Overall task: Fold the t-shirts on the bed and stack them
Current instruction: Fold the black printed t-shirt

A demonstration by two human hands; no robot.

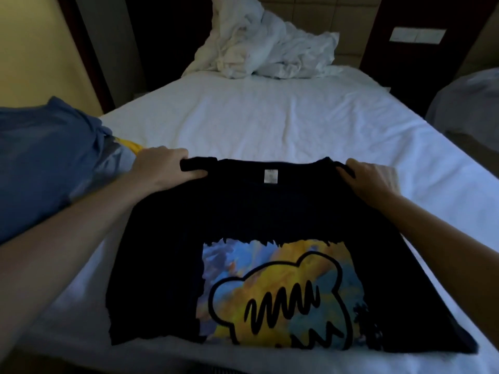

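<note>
Both hands are on the black t-shirt [243, 211], which lies flat on the bed [270, 117], print side up, collar at the far end. The left grip [159, 168] has fingers curled over the shoulder edge with the thumb under the fabric, pinching it tight. The right grip [371, 182] does the same at the opposite shoulder, fingers folded round a tuck of black cloth. Between the two grips sits the white neck label [270, 176], dead centre. Nearer the person than both grips is the big yellow-and-blue print [280, 295], with the hem at the bed's near edge. Just outside the left grip is a heap of blue garments [46, 157] with a yellow piece [129, 145] peeking out, almost touching the knuckles. Well beyond both grips, a crumpled white duvet [264, 49] is piled at the headboard.
</note>
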